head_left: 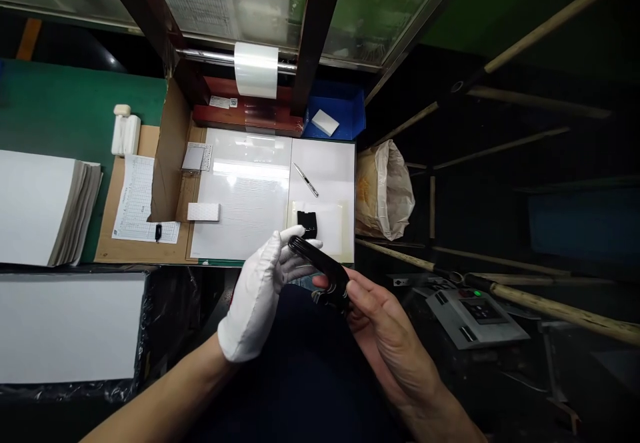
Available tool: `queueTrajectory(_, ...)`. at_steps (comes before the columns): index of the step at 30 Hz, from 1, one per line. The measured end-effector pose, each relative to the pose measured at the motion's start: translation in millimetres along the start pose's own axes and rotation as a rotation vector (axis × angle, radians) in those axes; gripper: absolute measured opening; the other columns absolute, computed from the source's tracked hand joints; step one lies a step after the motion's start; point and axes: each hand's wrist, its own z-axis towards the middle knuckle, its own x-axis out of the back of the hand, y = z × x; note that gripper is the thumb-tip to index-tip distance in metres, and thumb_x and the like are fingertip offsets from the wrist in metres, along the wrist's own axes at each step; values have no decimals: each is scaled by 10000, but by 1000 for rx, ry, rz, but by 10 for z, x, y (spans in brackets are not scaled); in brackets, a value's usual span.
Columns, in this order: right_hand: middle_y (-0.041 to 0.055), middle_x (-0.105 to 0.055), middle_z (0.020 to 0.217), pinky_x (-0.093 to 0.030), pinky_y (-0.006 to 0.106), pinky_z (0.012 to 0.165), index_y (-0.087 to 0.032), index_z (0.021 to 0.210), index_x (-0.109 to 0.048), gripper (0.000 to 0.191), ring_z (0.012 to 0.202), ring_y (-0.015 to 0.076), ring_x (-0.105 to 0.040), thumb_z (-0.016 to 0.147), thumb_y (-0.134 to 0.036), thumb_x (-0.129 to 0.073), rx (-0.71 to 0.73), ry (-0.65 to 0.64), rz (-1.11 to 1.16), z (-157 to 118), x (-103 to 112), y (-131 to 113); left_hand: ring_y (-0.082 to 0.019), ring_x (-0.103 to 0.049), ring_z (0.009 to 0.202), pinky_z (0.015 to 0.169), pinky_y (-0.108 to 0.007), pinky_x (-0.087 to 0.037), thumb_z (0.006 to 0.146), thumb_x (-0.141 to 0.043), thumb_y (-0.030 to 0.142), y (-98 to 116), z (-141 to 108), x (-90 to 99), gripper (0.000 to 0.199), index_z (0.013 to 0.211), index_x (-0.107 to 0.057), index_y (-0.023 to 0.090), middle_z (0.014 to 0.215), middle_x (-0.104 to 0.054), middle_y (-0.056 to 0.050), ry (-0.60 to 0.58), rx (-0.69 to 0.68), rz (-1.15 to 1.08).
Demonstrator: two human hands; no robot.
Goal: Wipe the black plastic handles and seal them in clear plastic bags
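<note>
My right hand, bare, grips one end of a glossy black curved part that looks like a plastic handle. Several thin pale curved lines show near its gripped end. My left hand wears a white glove. Its fingers are stretched out beside and partly behind the far end of the black part; whether they bear any of its weight I cannot tell. Just beyond the gloved fingertips, a small black block-like piece lies on a pale sheet on the table. A pen lies farther back.
A film roll hangs on a metal bar at the back. Near it stands a blue bin with a white block. A paper sack is right of the table. Left are a cardboard divider, a white box and a paper stack.
</note>
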Motion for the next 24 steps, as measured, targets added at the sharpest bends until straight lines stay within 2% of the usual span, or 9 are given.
queueTrajectory(5,102,-749,1161,-466,465,1102,-209,1202,-722,413,1110,277,-685,887,-477,-717,14,8,-11,-25,-2,-49,-295,-725,1041,956,-453,-565,910,-657,500,-7,20,-8,441,1241,-646,209,1160,-751,-115,48,-13,204)
queueTrajectory(10,87,-750,1156,-449,405,1093,-205,1221,-711,398,1091,238,-679,919,-464,-700,-41,30,60,-25,27,-50,-265,-708,1110,997,-402,-554,933,-627,495,-43,29,-12,390,1236,-645,250,1128,-767,-81,32,0,234)
queueTrajectory(13,84,-755,1133,-446,407,1083,-201,1212,-711,391,1105,242,-675,905,-443,-727,-68,12,78,-2,77,-16,-274,-698,1130,963,-385,-573,926,-630,508,-79,54,-14,405,1235,-646,246,1123,-766,-84,48,6,271)
queueTrajectory(19,82,-758,1121,-393,417,1128,-193,1226,-692,414,1105,226,-672,900,-445,-735,-76,19,64,-3,170,17,-220,-723,891,869,-363,-593,921,-635,487,-156,111,-50,397,1196,-653,202,971,-739,-59,78,84,255)
queueTrajectory(24,70,-761,1116,-428,372,1109,-207,1208,-695,389,1188,220,-643,905,-449,-729,-59,25,45,-21,217,-7,-211,-703,853,838,-366,-590,930,-621,476,-219,116,-82,388,1206,-646,205,964,-719,-57,79,103,255)
